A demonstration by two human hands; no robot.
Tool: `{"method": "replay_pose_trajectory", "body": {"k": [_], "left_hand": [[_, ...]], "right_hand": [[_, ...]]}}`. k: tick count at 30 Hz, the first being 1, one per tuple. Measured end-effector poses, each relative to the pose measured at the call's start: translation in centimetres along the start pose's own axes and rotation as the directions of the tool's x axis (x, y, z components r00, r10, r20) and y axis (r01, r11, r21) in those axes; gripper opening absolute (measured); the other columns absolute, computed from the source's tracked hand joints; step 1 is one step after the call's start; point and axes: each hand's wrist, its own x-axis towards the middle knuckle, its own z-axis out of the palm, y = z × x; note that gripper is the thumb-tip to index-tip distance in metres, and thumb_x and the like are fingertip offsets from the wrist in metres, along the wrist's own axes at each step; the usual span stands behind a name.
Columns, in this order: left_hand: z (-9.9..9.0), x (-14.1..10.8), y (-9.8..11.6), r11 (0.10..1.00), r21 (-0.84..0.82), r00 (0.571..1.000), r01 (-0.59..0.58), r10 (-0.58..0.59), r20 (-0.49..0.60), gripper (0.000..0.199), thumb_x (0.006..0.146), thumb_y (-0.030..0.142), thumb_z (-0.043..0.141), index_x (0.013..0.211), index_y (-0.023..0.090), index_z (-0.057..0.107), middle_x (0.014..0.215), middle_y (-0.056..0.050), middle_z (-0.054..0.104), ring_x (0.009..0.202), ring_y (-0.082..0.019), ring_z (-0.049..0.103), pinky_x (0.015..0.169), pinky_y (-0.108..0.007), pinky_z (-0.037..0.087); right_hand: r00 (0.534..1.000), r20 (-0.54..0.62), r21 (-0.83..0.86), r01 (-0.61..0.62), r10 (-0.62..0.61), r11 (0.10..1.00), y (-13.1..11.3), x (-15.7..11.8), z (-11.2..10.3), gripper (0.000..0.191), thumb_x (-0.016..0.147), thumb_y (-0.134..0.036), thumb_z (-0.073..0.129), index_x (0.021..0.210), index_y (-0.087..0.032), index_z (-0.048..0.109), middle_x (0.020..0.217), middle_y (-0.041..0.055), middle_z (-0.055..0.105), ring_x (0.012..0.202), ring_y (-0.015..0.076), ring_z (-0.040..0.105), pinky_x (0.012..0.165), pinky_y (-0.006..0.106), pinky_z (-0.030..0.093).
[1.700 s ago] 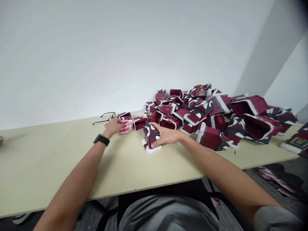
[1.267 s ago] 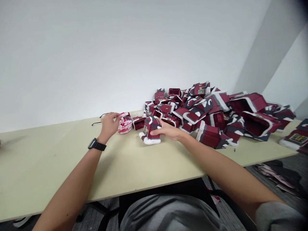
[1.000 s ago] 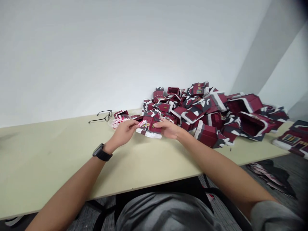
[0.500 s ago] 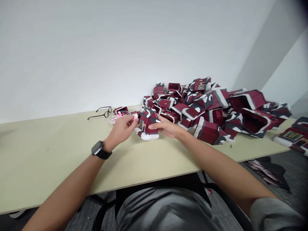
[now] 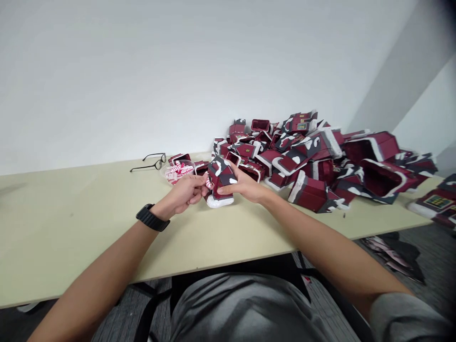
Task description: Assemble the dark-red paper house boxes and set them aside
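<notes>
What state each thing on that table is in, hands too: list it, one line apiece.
Left hand: pinching, fingers closed.
Striped piece: held against the house; whether attached, cannot tell.
Right hand: gripping the house.
House: held roughly upright, white base down.
Tub: open, filled with striped pieces.
Glasses: arms unfolded.
House pile: jumbled, many tipped, hollow undersides showing.
Watch: strapped on.

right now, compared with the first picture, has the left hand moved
Yes: against the eyeglasses, the left hand has moved right and nearer the camera, to the maroon model house.
</notes>
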Motion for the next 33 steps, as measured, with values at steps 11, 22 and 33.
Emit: {"method": "replay_pose_trajectory", "body": {"k": [11,22,33], "left_hand": [[0.4,0.1,-0.2,0.996,-0.080,0.999,0.037,-0.035,0.025,0.039,0.103,0.037,0.054,0.074,0.010,0.056,0.060,0.001,0.050,0.039,0.000,0.032,0.035,-0.014,0.017],[-0.6,0.6,-1.2,0.999,0.015,0.990,-0.034,0.031,0.138,0.048,0.098,0.057,0.058,0.080,0.014,0.055,0.055,0.004,0.046,0.037,-0.003,0.034,0.036,-0.016,0.021],[-1.0,0.7,-1.8,0.999,-0.040,0.982,-0.025,0.032,0.184,0.051,0.086,0.062,0.074,0.085,0.014,0.056,0.062,0.003,0.049,0.040,-0.005,0.042,0.035,-0.017,0.025]], "right_hand": [[0.999,0.035,-0.131,0.029,-0.024,0.991,-0.4,-0.3,-0.1,0.131,0.061,-0.040,0.098,0.171,-0.028,0.027,0.150,0.0098,0.058,0.128,0.0226,0.063,0.119,0.040,0.051],[0.999,0.023,-0.066,0.034,-0.033,0.997,-0.7,-0.3,-0.3,0.131,0.057,-0.035,0.099,0.169,-0.029,0.031,0.154,0.0083,0.056,0.133,0.0239,0.061,0.124,0.042,0.046],[0.996,0.034,-0.226,0.090,-0.085,0.970,-0.6,-0.1,-0.5,0.137,0.057,-0.039,0.099,0.172,-0.025,0.025,0.161,0.0093,0.048,0.137,0.0259,0.057,0.125,0.042,0.045]]}}
